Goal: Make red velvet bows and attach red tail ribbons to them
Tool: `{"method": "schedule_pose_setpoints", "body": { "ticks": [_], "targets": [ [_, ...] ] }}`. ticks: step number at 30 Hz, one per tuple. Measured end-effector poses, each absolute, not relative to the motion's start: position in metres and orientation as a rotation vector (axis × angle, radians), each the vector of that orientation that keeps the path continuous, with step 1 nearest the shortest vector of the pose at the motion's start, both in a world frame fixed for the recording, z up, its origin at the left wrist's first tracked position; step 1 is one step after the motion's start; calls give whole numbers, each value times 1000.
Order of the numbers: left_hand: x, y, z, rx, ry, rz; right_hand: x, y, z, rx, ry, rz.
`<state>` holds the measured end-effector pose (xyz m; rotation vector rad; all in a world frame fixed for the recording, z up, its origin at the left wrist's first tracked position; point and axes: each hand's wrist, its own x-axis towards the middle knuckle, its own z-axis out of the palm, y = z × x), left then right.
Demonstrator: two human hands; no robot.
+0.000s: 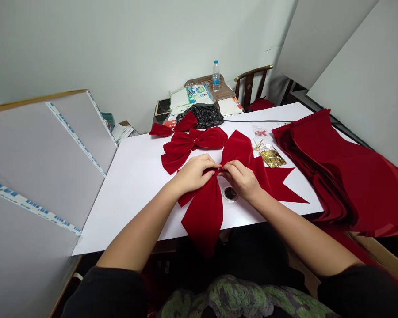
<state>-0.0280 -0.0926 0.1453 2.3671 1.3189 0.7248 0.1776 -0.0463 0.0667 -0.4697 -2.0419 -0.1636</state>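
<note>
A large red velvet bow (207, 212) lies at the front of the white table, one tail hanging over the edge. My left hand (200, 170) pinches its gathered middle from the left. From the right, my right hand (240, 176) closes on the same middle, fingertips almost meeting those of the left. Whatever is between the fingertips at the knot is mostly hidden. Just below my right hand sits a small round dark item in clear wrapping (230, 194). Behind my hands lie a finished-looking red bow (194, 142) and a smaller red bow (174, 128).
Gold twist ties (272, 157) lie right of the bow, near a small clear packet (260, 131). A thick stack of red velvet (345, 163) covers the table's right end. Behind are a black plastic bag (204, 115), a water bottle (216, 76) and a wooden chair (250, 84). White panels (36, 163) stand left.
</note>
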Motion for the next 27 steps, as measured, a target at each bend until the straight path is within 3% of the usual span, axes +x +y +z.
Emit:
{"method": "schedule_pose_setpoints", "body": {
  "ticks": [27],
  "targets": [
    [-12, -105, 147, 2666, 1555, 800, 179, -36, 92, -468, -2121, -461]
  ]
}}
